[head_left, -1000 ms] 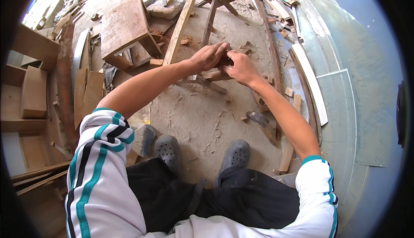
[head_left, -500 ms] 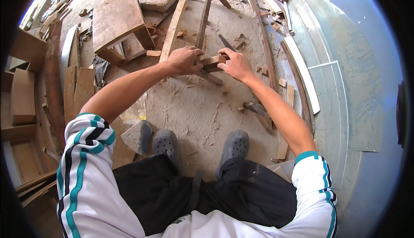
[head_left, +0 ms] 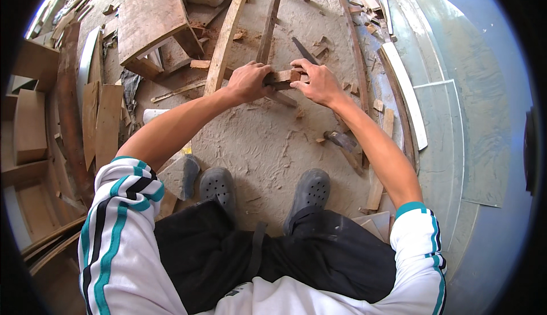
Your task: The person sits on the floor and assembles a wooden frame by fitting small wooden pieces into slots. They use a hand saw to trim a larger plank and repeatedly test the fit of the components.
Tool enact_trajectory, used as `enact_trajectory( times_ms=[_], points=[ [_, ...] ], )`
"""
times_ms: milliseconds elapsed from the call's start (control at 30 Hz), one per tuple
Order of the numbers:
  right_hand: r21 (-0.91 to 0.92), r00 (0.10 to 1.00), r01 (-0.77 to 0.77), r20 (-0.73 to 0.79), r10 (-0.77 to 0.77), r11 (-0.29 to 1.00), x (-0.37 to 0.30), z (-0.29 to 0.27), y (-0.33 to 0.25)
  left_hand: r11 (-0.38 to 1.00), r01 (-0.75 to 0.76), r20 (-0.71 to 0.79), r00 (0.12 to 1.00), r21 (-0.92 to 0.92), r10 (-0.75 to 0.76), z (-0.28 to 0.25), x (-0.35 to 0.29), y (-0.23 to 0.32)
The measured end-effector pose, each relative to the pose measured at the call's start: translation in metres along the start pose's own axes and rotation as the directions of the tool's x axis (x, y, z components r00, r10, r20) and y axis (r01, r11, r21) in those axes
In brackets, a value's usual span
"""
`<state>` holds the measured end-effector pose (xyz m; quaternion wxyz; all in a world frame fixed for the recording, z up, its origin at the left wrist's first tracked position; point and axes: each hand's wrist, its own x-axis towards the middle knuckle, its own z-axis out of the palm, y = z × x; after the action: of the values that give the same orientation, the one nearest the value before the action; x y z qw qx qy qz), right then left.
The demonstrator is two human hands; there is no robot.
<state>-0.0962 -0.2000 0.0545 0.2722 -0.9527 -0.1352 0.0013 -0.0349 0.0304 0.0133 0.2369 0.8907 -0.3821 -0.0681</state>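
My left hand (head_left: 249,81) is closed around the left part of a short wooden piece (head_left: 283,77), its fingers curled over the wood. At the other end of that piece, my right hand (head_left: 320,83) pinches it between thumb and fingers. A dark narrow strip (head_left: 303,50) sticks up beside the right fingers; its lower end is hidden, so I cannot tell whether the hand holds it. Just beyond my hands is a wooden frame with a pale long bar (head_left: 229,33), a darker middle bar (head_left: 270,21) and a right bar (head_left: 354,47). A lower slat (head_left: 283,98) passes beneath the short piece.
A low wooden table or stool (head_left: 151,18) stands at the far left. A hammer (head_left: 343,142) lies right of my feet. Boards (head_left: 108,124) and open wooden boxes (head_left: 31,124) line the left, glass sheets (head_left: 439,115) the right. Wood scraps and a stone block (head_left: 181,177) lie about.
Both hands keep their grip on the short wooden piece, and the left has slid slightly right. The whole view has shifted a little.
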Motion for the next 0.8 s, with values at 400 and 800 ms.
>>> enact_trajectory(
  times_ms=[400,800],
  points=[
    [-0.250,0.994,-0.048,0.081,0.071,0.967,-0.002,-0.015,-0.016,0.993,-0.078,0.118,0.991,0.088,0.068,-0.005,0.017,0.000],
    [0.010,0.949,-0.300,-0.099,0.299,0.954,-0.026,-0.059,0.044,0.991,0.015,0.217,0.975,0.131,-0.043,-0.009,0.023,0.010]
  ],
)
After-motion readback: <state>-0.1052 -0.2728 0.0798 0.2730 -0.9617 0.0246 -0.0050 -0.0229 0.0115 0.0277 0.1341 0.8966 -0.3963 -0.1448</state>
